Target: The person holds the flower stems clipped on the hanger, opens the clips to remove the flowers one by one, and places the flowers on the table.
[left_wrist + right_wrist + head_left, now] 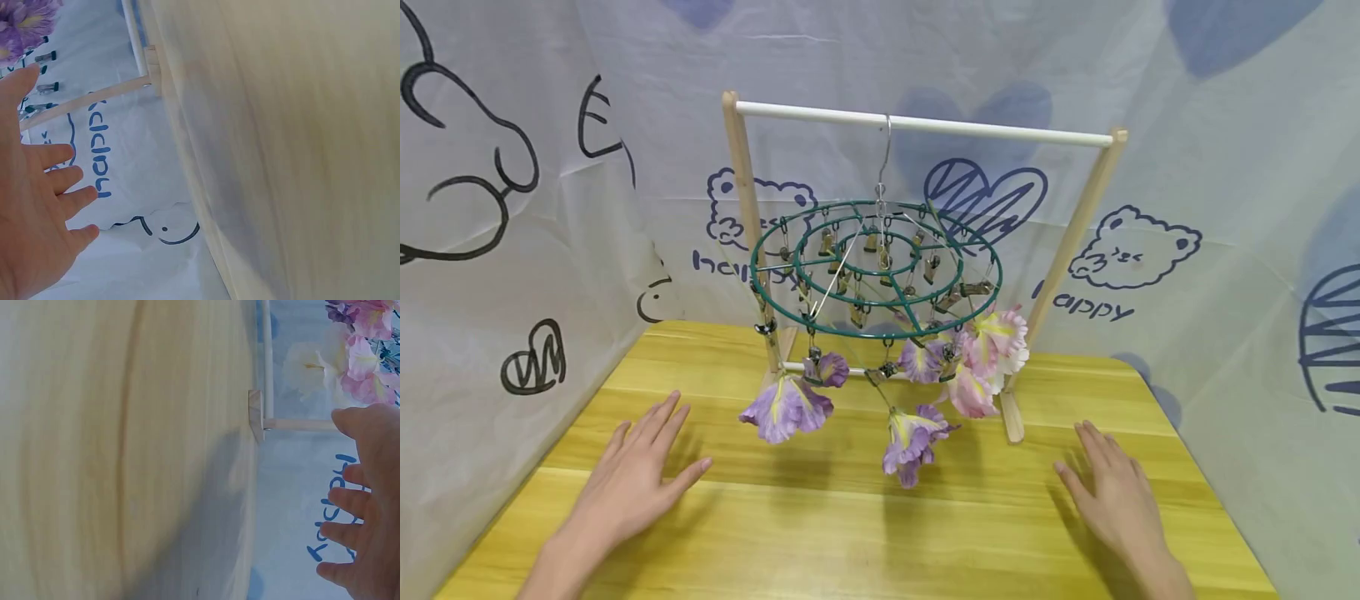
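A round green clip hanger (880, 329) hangs by its metal hook from the white top bar of a wooden rack (1078, 225). Several metal clips dangle from its rings. Artificial flowers hang head-down below it: a purple flower (786, 408) at the left, another purple flower (913, 442) at the front, and pink flowers (992, 342) at the right. My left hand (632, 475) is held over the table left of the rack, fingers extended, holding nothing. On the other side my right hand (1116, 492) does likewise. In the right wrist view a white flower (309, 365) hangs beside the pink ones.
The rack stands on a yellow wood-grain table (820, 533). White cloth (865, 58) with drawn bears, hearts and lettering surrounds the table at the back and sides. A foot (1012, 417) of the rack reaches forward at the right.
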Demonstrator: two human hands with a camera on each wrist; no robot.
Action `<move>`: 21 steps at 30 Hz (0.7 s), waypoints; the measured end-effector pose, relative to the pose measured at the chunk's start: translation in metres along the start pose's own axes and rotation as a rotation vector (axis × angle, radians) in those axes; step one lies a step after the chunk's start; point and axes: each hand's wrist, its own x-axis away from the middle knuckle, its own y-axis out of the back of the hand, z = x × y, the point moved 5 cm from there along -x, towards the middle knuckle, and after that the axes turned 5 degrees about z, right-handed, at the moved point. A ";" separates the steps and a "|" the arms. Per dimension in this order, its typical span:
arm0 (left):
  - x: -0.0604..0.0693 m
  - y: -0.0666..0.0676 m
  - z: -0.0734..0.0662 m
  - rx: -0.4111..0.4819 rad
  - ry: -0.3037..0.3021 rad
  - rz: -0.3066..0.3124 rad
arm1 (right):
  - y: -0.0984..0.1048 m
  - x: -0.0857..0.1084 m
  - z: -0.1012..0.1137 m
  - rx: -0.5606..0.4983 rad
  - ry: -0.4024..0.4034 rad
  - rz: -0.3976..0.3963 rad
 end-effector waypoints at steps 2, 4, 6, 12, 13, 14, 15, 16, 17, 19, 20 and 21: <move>0.000 0.002 -0.003 0.010 -0.013 -0.034 | 0.002 0.001 0.002 -0.022 0.012 -0.050; 0.001 0.005 -0.006 0.027 -0.023 -0.062 | 0.005 0.001 0.004 -0.049 0.026 -0.099; 0.000 0.007 -0.010 0.044 -0.035 -0.092 | 0.008 0.001 0.008 -0.075 0.037 -0.145; 0.000 0.015 -0.023 0.106 -0.081 -0.198 | 0.020 0.002 0.022 -0.146 0.069 -0.270; 0.000 0.016 -0.025 0.116 -0.090 -0.217 | 0.022 0.002 0.024 -0.153 0.079 -0.291; 0.000 0.018 -0.028 0.127 -0.098 -0.235 | 0.024 0.002 0.027 -0.158 0.090 -0.310; 0.000 0.019 -0.031 0.140 -0.106 -0.251 | 0.025 0.002 0.030 -0.161 0.102 -0.330; 0.000 0.021 -0.034 0.156 -0.116 -0.266 | 0.027 0.002 0.032 -0.165 0.114 -0.352; 0.000 0.023 -0.037 0.170 -0.126 -0.282 | 0.029 0.002 0.035 -0.169 0.124 -0.372; -0.001 0.026 -0.043 0.194 -0.152 -0.316 | 0.033 0.001 0.040 -0.177 0.148 -0.411; -0.002 0.028 -0.046 0.205 -0.164 -0.331 | 0.034 0.001 0.043 -0.181 0.160 -0.428; -0.002 0.029 -0.049 0.215 -0.175 -0.345 | 0.036 0.001 0.045 -0.183 0.174 -0.444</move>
